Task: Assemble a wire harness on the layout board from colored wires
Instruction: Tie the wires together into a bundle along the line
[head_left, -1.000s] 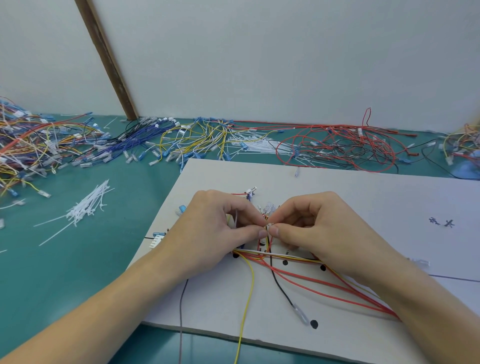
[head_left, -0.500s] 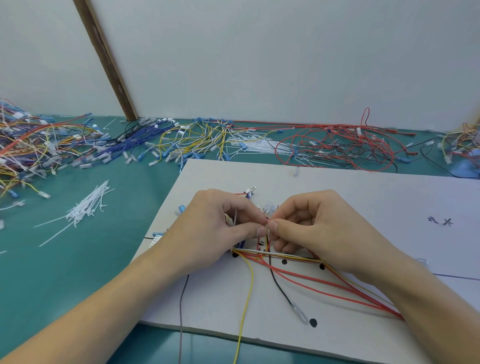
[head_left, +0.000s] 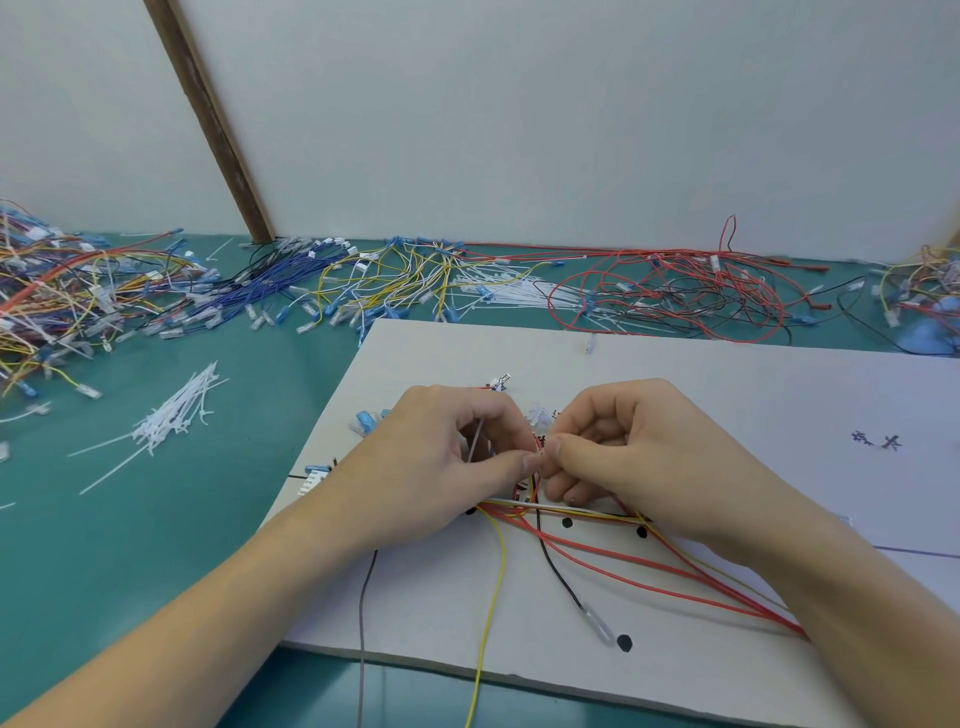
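Red wires (head_left: 524, 486) pinched between both curled hands.

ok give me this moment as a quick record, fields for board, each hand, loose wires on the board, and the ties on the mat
board: white layout board on green mat
left hand: left hand pinches the wire bundle
right hand: right hand pinches the same bundle, fingertips meeting the left's
loose wires: red wires, yellow wire, black wire trail toward the near edge
ties: white cable ties left of board
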